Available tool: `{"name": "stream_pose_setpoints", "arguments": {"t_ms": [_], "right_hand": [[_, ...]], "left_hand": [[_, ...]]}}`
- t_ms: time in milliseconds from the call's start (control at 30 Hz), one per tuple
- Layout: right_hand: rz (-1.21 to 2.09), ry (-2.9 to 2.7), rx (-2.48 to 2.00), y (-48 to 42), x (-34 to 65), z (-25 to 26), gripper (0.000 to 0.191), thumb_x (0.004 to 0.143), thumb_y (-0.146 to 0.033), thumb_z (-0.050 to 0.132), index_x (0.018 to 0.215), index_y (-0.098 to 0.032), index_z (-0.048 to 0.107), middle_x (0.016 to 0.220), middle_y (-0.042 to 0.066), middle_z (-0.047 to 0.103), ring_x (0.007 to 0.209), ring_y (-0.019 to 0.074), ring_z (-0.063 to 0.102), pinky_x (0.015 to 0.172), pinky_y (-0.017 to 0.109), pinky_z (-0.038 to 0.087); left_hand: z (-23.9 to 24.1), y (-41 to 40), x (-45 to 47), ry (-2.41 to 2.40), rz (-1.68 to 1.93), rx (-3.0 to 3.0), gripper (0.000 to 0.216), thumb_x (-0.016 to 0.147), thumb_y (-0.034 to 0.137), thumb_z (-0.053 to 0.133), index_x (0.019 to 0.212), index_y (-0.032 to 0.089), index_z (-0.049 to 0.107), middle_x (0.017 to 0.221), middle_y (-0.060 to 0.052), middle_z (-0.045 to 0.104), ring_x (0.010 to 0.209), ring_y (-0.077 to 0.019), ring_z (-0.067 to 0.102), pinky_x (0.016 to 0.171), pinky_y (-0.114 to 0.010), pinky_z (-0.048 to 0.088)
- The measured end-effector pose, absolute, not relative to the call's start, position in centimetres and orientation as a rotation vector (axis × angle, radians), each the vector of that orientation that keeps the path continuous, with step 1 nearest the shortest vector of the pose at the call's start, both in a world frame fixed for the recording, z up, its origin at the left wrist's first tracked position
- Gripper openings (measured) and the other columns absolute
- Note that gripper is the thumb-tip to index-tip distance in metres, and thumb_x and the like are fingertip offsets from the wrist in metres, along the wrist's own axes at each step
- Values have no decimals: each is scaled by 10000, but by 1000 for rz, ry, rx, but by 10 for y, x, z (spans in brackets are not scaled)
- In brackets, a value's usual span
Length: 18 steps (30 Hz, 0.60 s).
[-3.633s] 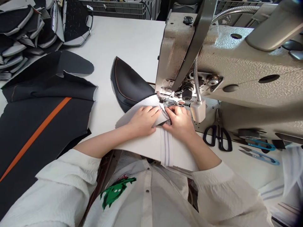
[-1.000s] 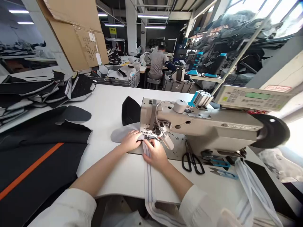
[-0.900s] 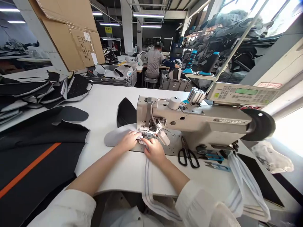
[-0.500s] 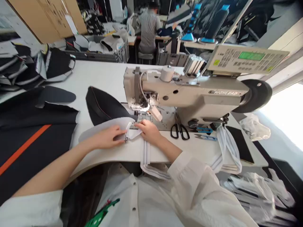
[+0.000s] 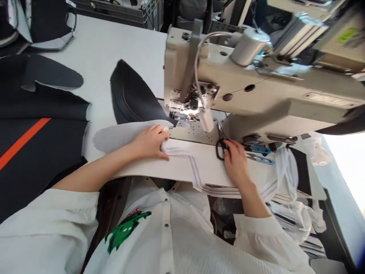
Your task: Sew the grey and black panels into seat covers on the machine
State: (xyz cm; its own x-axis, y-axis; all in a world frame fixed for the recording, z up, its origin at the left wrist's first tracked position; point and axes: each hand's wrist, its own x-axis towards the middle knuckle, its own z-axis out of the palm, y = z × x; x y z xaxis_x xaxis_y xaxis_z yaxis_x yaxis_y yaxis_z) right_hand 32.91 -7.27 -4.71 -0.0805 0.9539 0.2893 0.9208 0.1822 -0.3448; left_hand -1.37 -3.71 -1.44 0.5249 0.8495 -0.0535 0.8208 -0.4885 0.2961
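My left hand (image 5: 150, 143) is closed at the right end of a light grey fabric piece (image 5: 119, 134), its fingertips near the seam. White striped tape (image 5: 195, 171) runs out from between my left fingers and thumb, then over the table's front edge. A black curved fabric panel (image 5: 132, 97) lies behind, its tip by the needle area of the sewing machine (image 5: 196, 106). My right hand (image 5: 237, 161) has its fingers curled on the black-handled scissors (image 5: 219, 149), which lie on the table with their blades towards the machine. My right fingers partly cover the handles.
Two blue thread snips (image 5: 261, 158) lie right of the scissors. A striped tape bundle (image 5: 286, 171) hangs at the table's right edge. Dark fabric with an orange stripe (image 5: 25, 140) covers the left side. Grey crates (image 5: 137, 15) stand behind the table.
My right hand has let go of the fabric and moved right onto the scissors. My left hand has stayed at the fabric end. The view has tilted down and closer.
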Motion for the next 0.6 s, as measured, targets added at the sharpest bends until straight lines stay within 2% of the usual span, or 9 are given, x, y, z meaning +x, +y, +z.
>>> {"name": "stream_pose_setpoints", "arguments": {"t_ms": [133, 200, 300, 367, 433, 500, 600], "right_hand": [[161, -2090, -1949, -61, 332, -35, 576, 801, -386, 571, 1341, -205, 482, 1043, 122, 548, 881, 247, 591, 830, 431, 497], [167, -2164, -1894, -64, 329, -34, 545, 815, -368, 551, 1336, -222, 487, 1014, 101, 554, 837, 223, 600, 791, 394, 508], [77, -2243, -1768, -75, 319, -34, 435, 870, -368, 494, 1280, -231, 541, 1020, 94, 588, 913, 228, 605, 796, 360, 505], [29, -2318, -1731, -81, 312, -31, 398, 887, -380, 476, 1245, -234, 574, 991, 88, 627, 902, 235, 617, 776, 361, 509], [74, -2426, -1678, -82, 304, -26, 390, 887, -381, 478, 1236, -243, 585, 975, 76, 660, 870, 233, 634, 752, 356, 516], [225, -2515, -1580, -79, 296, -19, 404, 888, -374, 481, 1269, -264, 563, 1009, 56, 679, 861, 212, 651, 754, 332, 522], [522, -2569, -1458, -69, 280, -10, 458, 900, -358, 470, 1356, -305, 469, 1059, 21, 682, 876, 172, 660, 769, 284, 519]], "left_hand": [[-16, -37, -10, 1459, 246, 2394, 152, 754, 329, 605, 770, 178, 590, 819, -47, 550, 864, -220, 515, 714, -317, 411], [-21, -35, -10, 1481, 366, 2274, 124, 786, 258, 539, 716, 175, 598, 742, -30, 551, 781, -183, 519, 674, -298, 398], [-28, -32, -14, 1443, 635, 1973, 187, 809, 304, 544, 715, 169, 634, 793, -21, 565, 715, -135, 520, 643, -270, 408], [-31, -29, -18, 1385, 804, 1833, 195, 800, 337, 572, 740, 171, 655, 927, -37, 574, 830, -148, 546, 684, -265, 441], [-34, -27, -20, 1327, 897, 1795, 163, 783, 324, 598, 746, 180, 665, 1069, -51, 564, 1038, -193, 516, 803, -294, 462], [-35, -26, -21, 1281, 935, 1784, 131, 776, 295, 606, 740, 183, 663, 1163, -53, 549, 1165, -215, 460, 954, -352, 421], [-35, -24, -23, 1232, 976, 1705, 108, 773, 259, 593, 783, 178, 664, 1232, -61, 524, 1208, -213, 454, 1071, -401, 330]]}}
